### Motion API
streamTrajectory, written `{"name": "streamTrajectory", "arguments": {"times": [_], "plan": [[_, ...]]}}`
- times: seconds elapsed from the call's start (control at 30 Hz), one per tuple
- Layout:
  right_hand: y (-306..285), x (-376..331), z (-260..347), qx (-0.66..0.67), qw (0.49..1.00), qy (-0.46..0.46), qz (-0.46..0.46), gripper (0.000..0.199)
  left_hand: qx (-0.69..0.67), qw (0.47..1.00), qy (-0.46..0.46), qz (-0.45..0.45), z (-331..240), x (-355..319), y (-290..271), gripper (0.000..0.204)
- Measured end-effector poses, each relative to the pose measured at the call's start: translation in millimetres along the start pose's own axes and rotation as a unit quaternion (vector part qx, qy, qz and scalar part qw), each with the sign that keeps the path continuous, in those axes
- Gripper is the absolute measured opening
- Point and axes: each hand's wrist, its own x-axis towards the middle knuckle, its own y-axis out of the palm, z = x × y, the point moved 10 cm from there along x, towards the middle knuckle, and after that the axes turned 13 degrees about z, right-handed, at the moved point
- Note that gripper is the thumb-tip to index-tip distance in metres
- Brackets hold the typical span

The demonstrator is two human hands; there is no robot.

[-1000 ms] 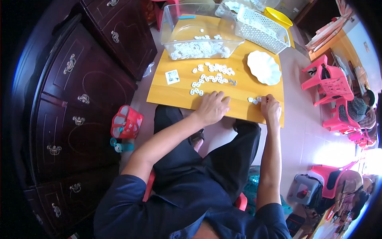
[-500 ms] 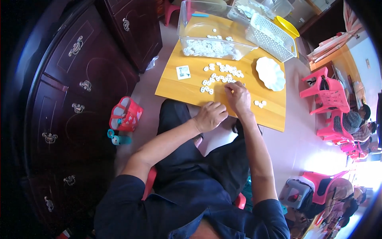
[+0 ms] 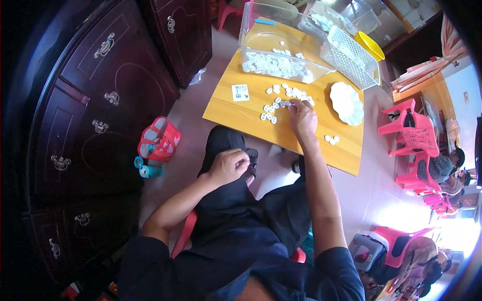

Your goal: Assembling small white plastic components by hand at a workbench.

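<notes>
Small round white pieces lie scattered over the yellow wooden table. My right hand rests at the near side of that scatter, its thumb and fingers pinched together among the pieces. Whatever it grips is too small to make out. Back over my lap, clear of the table edge, my left hand has its fingers curled in, and the inside of the hand is hidden. A few more white pieces sit apart, right of my right forearm.
A clear plastic box holding many white pieces stands at the table's far side, beside a white perforated basket. A scalloped white dish is at the right, a printed card at the left. Dark cabinets line the left.
My left hand has drawn back from the table edge toward my lap, away from the right hand. My right hand stays by the scattered pieces. The whole view has shifted slightly.
</notes>
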Motion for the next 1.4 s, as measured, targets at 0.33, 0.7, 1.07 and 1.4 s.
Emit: {"name": "streamTrajectory", "arguments": {"times": [0.33,0.7,1.07,1.4], "plan": [[8.5,10.6,-3.3,-0.051,0.998,0.004,0.029,0.017,0.069,0.996,0.05,-0.032,-5.7,-3.7,3.3,0.01],[11.5,-4.0,0.9,-0.036,0.999,-0.005,0.007,0.019,0.087,0.994,0.056,-0.024,-10.2,-8.7,8.0,0.01],[14.9,-9.9,-1.2,-0.025,0.999,-0.02,-0.038,0.014,0.085,0.994,0.07,-0.01,-10.3,-1.0,16.3,0.009],[-28.3,0.2,-44.4,0.013,0.998,0.05,-0.043,0.013,0.068,0.995,0.065,-0.023,-12.7,5.3,10.6,0.011]]}}
